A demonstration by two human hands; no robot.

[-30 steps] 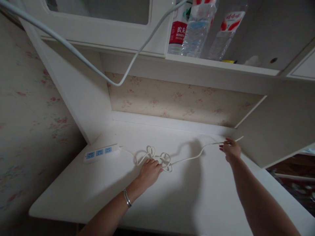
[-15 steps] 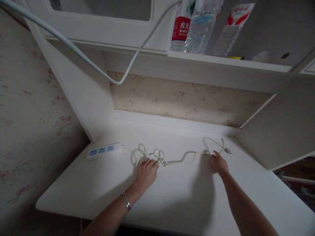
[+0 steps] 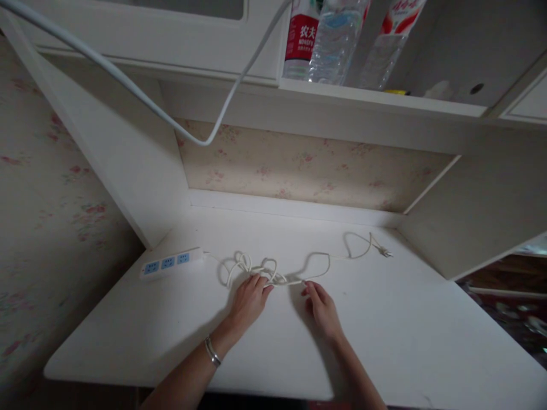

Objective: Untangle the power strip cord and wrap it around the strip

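Observation:
A white power strip [image 3: 168,262] with blue sockets lies on the left of the desk. Its cream power cord [image 3: 318,254] runs right in tangled loops, then in loose bends to the plug [image 3: 386,251]. My left hand [image 3: 250,299], a silver bracelet at its wrist, is closed over the near side of the tangle; its fingertips are partly hidden. Just to the right, my right hand [image 3: 321,307] pinches the cord between thumb and forefinger, where it leaves the tangle.
The white desk [image 3: 265,353] has a raised back edge and side panels. Overhead, a shelf [image 3: 384,98] holds plastic bottles [image 3: 335,42]. A thick pale cable [image 3: 207,141] hangs in front of the cabinet at upper left.
My right hand has moved left along the cord, from near the plug to beside the tangle. My left hand stays at the loops. The whole view has shifted slightly.

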